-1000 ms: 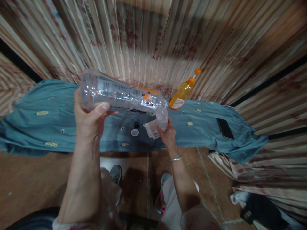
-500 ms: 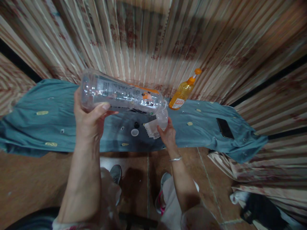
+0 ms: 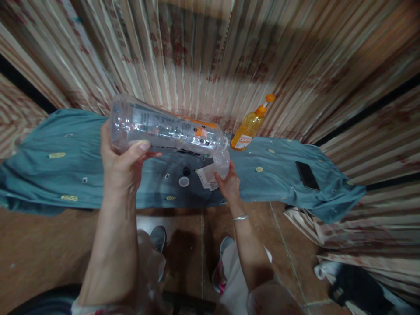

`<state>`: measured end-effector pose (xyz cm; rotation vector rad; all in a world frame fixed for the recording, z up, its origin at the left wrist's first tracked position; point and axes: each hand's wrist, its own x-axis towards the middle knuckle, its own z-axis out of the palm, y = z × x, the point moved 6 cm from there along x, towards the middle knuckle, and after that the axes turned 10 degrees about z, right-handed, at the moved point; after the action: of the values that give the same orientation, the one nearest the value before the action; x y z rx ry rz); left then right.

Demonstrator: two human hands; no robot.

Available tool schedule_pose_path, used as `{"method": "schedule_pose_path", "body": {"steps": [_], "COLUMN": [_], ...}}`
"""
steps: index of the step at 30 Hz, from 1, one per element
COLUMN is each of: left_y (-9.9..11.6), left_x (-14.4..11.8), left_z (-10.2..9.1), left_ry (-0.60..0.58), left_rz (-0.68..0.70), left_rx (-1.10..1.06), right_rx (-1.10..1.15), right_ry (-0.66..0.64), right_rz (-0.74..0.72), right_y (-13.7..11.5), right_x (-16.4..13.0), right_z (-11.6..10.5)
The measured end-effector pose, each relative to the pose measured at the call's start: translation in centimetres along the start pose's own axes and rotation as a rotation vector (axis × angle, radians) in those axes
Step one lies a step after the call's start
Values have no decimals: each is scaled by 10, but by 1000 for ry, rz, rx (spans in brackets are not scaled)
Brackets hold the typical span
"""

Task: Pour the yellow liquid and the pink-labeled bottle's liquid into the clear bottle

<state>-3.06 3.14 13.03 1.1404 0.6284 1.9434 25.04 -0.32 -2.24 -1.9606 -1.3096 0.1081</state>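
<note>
A large clear plastic bottle (image 3: 164, 127) with an orange and black printed label lies tipped nearly on its side, its neck pointing right and slightly down. My left hand (image 3: 123, 155) is closed around its base end. Below the bottle's mouth is a small translucent container (image 3: 222, 162), gripped by the fingers of my right hand (image 3: 229, 186). The mouth and the container's top meet or overlap in view; whether they touch I cannot tell. Under them on the cloth lie a pale, zigzag-edged packet or paper (image 3: 206, 176), a white round cap (image 3: 184, 181) and a small black cap (image 3: 186, 171).
A pump bottle of orange liquid (image 3: 247, 129) stands at the back of the teal cloth (image 3: 82, 170). A black phone (image 3: 307, 175) lies to the right. Pleated curtains (image 3: 193, 57) hang behind, and tiled floor (image 3: 183, 253) shows in front.
Almost nothing differs. Both hands keep their holds, and the large bottle stays tipped over the small container; the view has shifted very slightly.
</note>
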Motion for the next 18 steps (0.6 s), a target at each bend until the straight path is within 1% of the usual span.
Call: {"method": "schedule_pose_path", "body": {"steps": [9,18], "left_y": [0,1], "left_x": [0,-1], "left_z": [-4,-3], "left_ry": [22,0], "left_rz": [-11,5], "left_rx": [9,12], "right_rx": [12,18], "right_ry": [-11,-7], "right_rz": [14,6], "right_y": [-2,0], "right_x": [1,1], "right_z": [0,0]}}
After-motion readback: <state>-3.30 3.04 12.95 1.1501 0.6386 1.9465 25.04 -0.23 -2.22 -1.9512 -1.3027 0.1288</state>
